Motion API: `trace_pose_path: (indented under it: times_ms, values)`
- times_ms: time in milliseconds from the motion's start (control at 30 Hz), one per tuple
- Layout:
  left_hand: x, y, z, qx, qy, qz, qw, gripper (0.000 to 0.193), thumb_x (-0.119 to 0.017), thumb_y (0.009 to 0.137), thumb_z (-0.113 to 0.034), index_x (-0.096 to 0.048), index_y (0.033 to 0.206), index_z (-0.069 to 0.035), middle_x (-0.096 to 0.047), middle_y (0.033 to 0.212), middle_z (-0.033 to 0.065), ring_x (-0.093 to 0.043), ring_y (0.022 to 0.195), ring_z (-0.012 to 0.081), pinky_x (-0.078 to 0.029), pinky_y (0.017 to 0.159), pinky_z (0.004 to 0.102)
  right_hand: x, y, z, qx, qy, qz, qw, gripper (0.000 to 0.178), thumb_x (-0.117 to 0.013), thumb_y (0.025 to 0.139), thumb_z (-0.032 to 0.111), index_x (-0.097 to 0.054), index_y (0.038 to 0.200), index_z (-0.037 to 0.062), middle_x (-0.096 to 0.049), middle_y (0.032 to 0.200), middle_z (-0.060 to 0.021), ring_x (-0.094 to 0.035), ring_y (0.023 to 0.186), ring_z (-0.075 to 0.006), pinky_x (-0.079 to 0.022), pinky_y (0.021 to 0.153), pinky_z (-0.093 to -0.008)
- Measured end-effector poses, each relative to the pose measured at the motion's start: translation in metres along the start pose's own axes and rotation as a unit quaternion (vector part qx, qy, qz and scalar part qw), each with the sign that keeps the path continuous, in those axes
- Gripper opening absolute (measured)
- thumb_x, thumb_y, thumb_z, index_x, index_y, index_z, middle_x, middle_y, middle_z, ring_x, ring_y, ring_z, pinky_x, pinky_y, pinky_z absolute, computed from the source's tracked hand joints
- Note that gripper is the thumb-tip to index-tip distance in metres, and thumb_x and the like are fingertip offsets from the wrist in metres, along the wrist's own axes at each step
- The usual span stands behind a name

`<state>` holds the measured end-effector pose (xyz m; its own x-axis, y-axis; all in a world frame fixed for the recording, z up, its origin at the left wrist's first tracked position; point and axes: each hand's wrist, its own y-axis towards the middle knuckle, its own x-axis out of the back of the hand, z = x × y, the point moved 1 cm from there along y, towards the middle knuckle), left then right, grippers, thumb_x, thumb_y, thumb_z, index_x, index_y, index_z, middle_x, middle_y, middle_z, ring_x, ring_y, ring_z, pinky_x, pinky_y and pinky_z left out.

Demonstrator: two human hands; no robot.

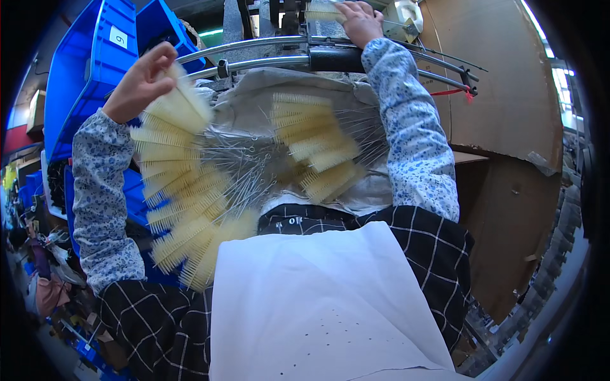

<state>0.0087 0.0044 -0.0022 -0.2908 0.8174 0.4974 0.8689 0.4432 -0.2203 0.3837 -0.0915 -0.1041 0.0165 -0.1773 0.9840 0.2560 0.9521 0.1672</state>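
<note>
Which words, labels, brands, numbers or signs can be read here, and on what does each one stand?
Blue bin: a white label with one large dark character, which I do not copy.
Dark waist cloth: small pale lettering, too unclear to read for sure.
Background: anything else is too small or blurred to read.

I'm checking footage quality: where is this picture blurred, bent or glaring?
In the head view, the brush nearest the left hand is smeared; in the head view, the metal rails look bowed; also in the head view, white glare marks the upper right rim.
</note>
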Motion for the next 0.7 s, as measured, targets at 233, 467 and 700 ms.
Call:
trace_pose_path:
  times_ms: [233,467,700]
  values:
    - [0.028,-0.035,0.003,-0.002,-0.038,-0.21,0.977,0.04,-0.055,0.074,-0.027,-0.044,0.108,-0.01,-0.046,0.08,-0.0015,-0.039,0.065,0.0042,-0.035,0.059,0.0178,-0.014,-0.042,-0.038,-0.124,0.006,-0.082,0.989,0.042,-0.053,0.073,0.03,-0.048,0.112,0.0157,-0.051,0.106,-0.0057,-0.042,0.105,-0.0251,-0.032,0.084,-0.0449]
    - [0.055,-0.052,-0.036,-0.027,0.059,-0.246,0.967,0.039,-0.052,0.076,-0.024,-0.046,0.112,-0.011,-0.049,0.083,-0.0027,-0.039,0.067,0.002,-0.031,0.059,0.0161,-0.032,-0.029,-0.021,-0.093,0.09,-0.142,0.981,0.033,-0.053,0.072,0.023,-0.055,0.103,0.0122,-0.055,0.096,-0.0078,-0.051,0.093,-0.0273,-0.04,0.079,-0.0426]
    - [0.049,-0.048,-0.06,-0.012,0.065,-0.264,0.962,0.041,-0.051,0.075,-0.021,-0.044,0.113,-0.006,-0.048,0.098,0.0026,-0.044,0.085,0.008,-0.035,0.075,0.0222,0.001,-0.007,0.024,-0.109,0.069,-0.092,0.987,0.029,-0.049,0.072,0.017,-0.055,0.099,0.009,-0.055,0.098,-0.0091,-0.05,0.095,-0.0268,-0.039,0.079,-0.0431]
